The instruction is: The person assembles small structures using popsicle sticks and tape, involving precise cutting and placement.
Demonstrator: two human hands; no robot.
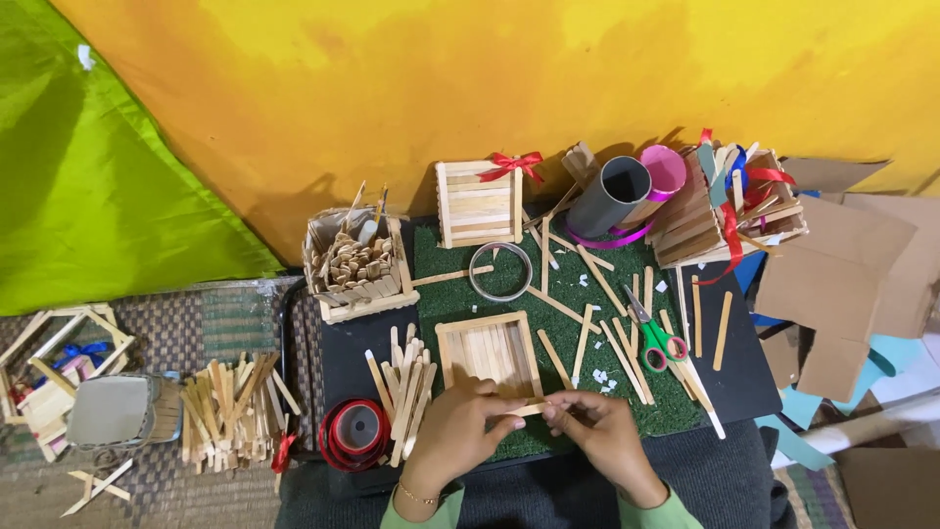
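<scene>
Head view looks down on a square stick frame lying flat on a green mat, so its edges stay level. Just below the frame's lower edge, the left hand and right hand meet, each pinching one end of a single flat wooden stick, fingers closed on it and holding it parallel to that edge. Left of the frame lies a loose pile of sticks beside a red ribbon roll; right of it, green-handled scissors.
</scene>
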